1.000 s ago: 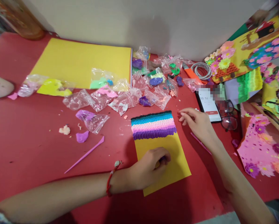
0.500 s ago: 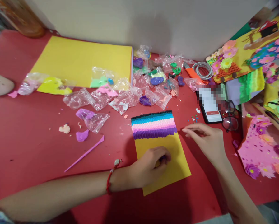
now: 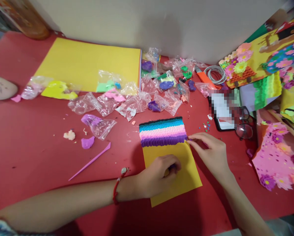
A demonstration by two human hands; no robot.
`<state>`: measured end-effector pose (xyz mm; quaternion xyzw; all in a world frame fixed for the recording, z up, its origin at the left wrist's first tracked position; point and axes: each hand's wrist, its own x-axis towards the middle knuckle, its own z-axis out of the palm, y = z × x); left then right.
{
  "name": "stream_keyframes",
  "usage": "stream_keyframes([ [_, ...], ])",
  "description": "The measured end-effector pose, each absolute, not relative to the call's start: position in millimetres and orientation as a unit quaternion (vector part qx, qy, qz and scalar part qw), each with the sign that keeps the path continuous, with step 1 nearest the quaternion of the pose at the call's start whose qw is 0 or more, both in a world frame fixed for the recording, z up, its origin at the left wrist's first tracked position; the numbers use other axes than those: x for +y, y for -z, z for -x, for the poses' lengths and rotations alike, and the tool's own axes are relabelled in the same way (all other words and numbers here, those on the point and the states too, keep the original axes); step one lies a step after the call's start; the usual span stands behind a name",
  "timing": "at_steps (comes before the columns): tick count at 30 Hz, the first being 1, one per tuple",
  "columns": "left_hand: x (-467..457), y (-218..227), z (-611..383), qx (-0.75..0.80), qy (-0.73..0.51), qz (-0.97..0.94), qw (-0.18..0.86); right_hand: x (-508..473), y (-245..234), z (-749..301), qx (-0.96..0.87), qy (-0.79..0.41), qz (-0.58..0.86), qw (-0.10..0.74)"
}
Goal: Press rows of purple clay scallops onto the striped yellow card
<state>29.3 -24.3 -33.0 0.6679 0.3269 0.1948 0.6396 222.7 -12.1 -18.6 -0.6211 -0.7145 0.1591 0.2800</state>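
Observation:
A yellow card [image 3: 175,178] lies in front of me, its upper part covered by overlapping rows of soft clay [image 3: 163,131] running from black through blue, white and pink to purple. My left hand [image 3: 159,175] rests over the card with its fingers curled round a lump of dark purple clay [image 3: 172,167], mostly hidden. At the right end of the purple row, my right hand [image 3: 208,149] has thumb and forefinger pinched on what looks like a tiny bit of purple clay. A pink pointed modelling tool [image 3: 90,162] lies to the left.
Several plastic bags of coloured clay [image 3: 107,101] stretch across the red table [image 3: 38,144] behind the card. A large yellow sheet [image 3: 88,62] lies at the back. A phone [image 3: 222,109], glasses [image 3: 244,126], an orange cutter [image 3: 205,78] and a flower-decorated pink piece [image 3: 269,154] are at right.
My right hand has moved left, and its fingertips now meet the card's right edge at the purple row. My left hand stays curled in place.

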Motion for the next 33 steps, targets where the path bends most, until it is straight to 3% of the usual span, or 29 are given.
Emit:
stream_keyframes([
  [19,-26,38,-30,0.322,-0.214,-0.677,0.626,-14,32,-225,-0.784,-0.07,0.558,0.264],
  [27,-24,36,-31,0.327,-0.204,-0.68,0.623,-9,33,-225,-0.811,0.002,0.545,0.213],
  [33,-25,37,-30,0.325,-0.209,-0.686,0.617,-16,26,-228,-0.809,-0.001,0.539,0.234],
])
